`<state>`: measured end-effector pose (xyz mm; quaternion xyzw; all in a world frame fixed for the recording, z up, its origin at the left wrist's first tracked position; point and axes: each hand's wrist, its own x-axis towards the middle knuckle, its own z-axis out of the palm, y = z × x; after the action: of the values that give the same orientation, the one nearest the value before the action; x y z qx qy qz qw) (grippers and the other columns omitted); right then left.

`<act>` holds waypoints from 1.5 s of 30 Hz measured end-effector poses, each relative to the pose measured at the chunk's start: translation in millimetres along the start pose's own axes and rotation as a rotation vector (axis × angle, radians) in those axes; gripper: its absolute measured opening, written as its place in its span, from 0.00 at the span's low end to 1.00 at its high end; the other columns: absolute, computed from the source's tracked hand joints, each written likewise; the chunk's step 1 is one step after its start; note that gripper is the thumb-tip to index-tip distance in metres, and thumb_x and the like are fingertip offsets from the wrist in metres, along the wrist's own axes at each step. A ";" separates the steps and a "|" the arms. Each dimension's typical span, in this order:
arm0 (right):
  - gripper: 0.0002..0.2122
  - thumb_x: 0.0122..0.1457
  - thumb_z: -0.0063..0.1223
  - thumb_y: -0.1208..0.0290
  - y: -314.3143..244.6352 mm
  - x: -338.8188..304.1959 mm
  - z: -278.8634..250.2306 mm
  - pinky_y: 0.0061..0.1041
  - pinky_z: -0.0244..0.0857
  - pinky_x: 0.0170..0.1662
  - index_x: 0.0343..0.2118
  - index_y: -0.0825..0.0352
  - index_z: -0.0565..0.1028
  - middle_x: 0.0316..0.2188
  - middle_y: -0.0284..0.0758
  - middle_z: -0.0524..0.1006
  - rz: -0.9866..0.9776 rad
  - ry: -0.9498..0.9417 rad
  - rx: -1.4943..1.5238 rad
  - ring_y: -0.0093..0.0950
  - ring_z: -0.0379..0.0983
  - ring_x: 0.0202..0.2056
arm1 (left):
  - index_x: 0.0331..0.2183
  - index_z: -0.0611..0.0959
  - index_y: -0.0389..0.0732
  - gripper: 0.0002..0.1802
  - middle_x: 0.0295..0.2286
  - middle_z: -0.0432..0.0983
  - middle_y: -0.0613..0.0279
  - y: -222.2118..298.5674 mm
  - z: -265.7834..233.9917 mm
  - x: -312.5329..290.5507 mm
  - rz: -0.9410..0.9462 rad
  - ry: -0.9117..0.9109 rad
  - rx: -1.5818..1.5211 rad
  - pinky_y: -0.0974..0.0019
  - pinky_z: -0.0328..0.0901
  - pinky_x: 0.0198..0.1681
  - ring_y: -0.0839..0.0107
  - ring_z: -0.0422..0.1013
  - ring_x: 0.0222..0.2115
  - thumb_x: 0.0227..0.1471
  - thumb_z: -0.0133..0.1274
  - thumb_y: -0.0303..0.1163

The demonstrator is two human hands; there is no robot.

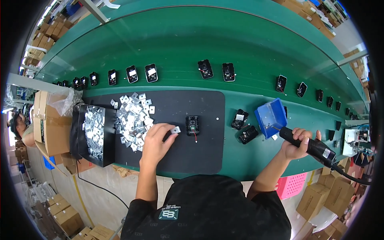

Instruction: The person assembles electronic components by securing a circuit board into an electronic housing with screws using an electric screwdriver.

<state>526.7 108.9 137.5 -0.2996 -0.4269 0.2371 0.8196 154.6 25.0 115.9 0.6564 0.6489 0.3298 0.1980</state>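
The left hand pinches a small square metal plate between thumb and fingers — just right of the hand lies a black device housing, ahead to its left a heap of similar plates. The right hand grips a corded electric screwdriver — ahead-left of that hand sits a blue bin

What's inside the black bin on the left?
The black bin holds a heap of small silvery plates, apparently like the piece in the left hand. Anything beneath the top layer is covered, bin floor included.
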 end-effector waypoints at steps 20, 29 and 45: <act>0.24 0.51 0.48 0.73 -6.0 -7.4 -3.9 0.24 0.58 0.26 0.52 0.65 0.58 0.19 0.30 0.63 0.014 -0.084 0.019 0.21 0.59 0.18 | 0.24 0.81 0.40 0.06 0.36 0.72 0.62 -1.8 56.9 26.3 0.102 0.015 0.000 0.62 0.57 0.44 0.64 0.68 0.38 0.37 0.62 0.27; 0.24 0.52 0.47 0.72 -13.2 -4.6 3.4 0.24 0.57 0.27 0.52 0.64 0.58 0.20 0.29 0.64 0.016 -0.119 0.097 0.20 0.59 0.18 | 0.35 0.76 0.40 0.16 0.34 0.74 0.63 1.2 61.1 30.3 -0.015 -0.008 0.025 0.62 0.55 0.44 0.68 0.69 0.34 0.39 0.59 0.24; 0.23 0.53 0.53 0.70 -43.3 -25.6 74.7 0.23 0.62 0.24 0.51 0.59 0.58 0.20 0.29 0.68 0.247 -0.385 0.662 0.22 0.65 0.19 | 0.39 0.78 0.35 0.23 0.33 0.77 0.56 87.1 56.7 12.3 0.232 -0.056 -0.420 0.69 0.68 0.30 0.67 0.72 0.26 0.35 0.64 0.27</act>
<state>456.2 83.3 187.3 -0.0186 -0.4337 0.5105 0.7422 255.8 39.7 138.1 0.6800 0.4805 0.4598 0.3089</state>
